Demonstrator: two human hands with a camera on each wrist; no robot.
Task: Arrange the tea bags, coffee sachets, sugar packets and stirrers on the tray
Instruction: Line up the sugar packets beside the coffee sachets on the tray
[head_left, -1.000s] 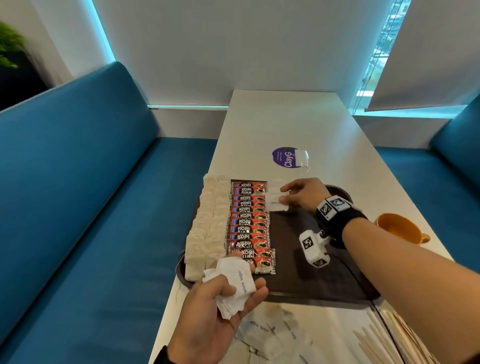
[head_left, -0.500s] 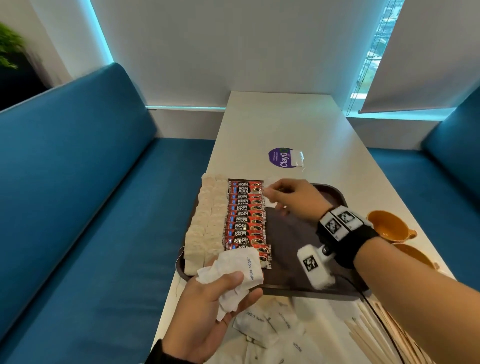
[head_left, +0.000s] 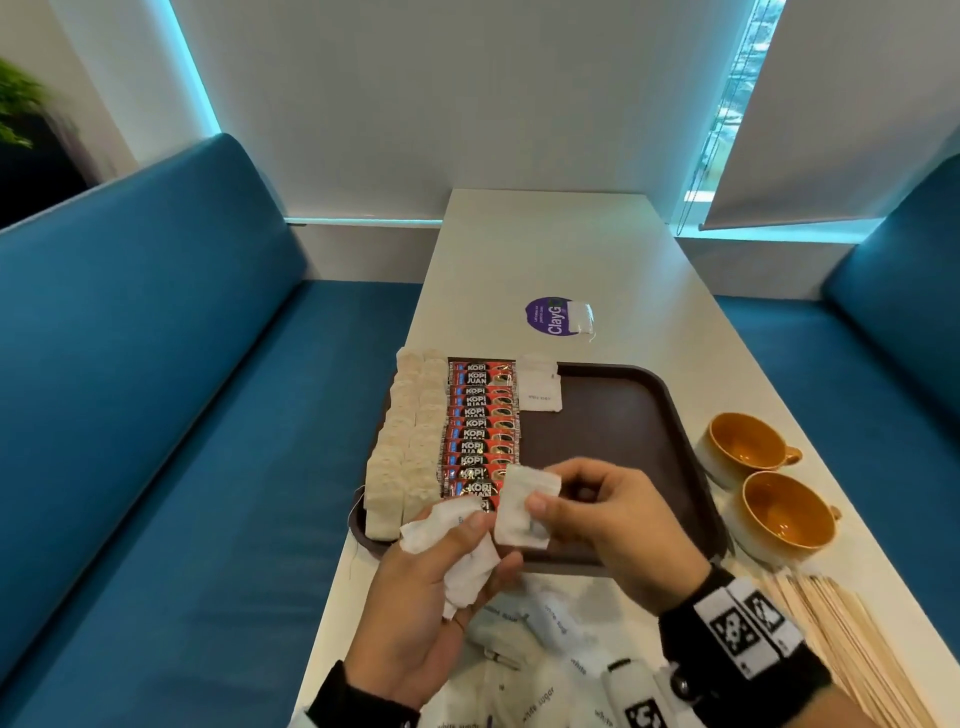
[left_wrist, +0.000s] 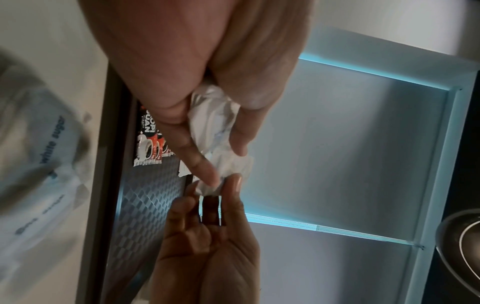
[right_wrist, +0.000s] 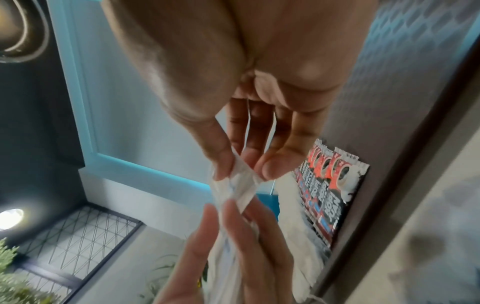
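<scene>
A dark brown tray (head_left: 639, 415) holds two columns of pale tea bags (head_left: 402, 441), a column of red coffee sachets (head_left: 483, 421) and white sugar packets (head_left: 541, 389) at its far end. My left hand (head_left: 457, 551) grips a crumpled bunch of white sugar packets (head_left: 467, 566) over the tray's near edge. My right hand (head_left: 550, 499) pinches one sugar packet (head_left: 524, 509) between thumb and fingers, beside the bunch. In the wrist views both hands meet on the packets (left_wrist: 221, 148) (right_wrist: 239, 185). More sugar packets (head_left: 535, 654) and wooden stirrers (head_left: 852, 639) lie on the table in front of the tray.
Two orange cups (head_left: 743, 447) (head_left: 784, 514) stand right of the tray. A purple round sticker (head_left: 550, 316) with a small clear bag lies farther up the white table (head_left: 545, 249). Blue benches flank the table on both sides.
My right hand left a sugar packet at the tray's far end and came back toward me; it now pinches a packet at the bunch in my left hand.
</scene>
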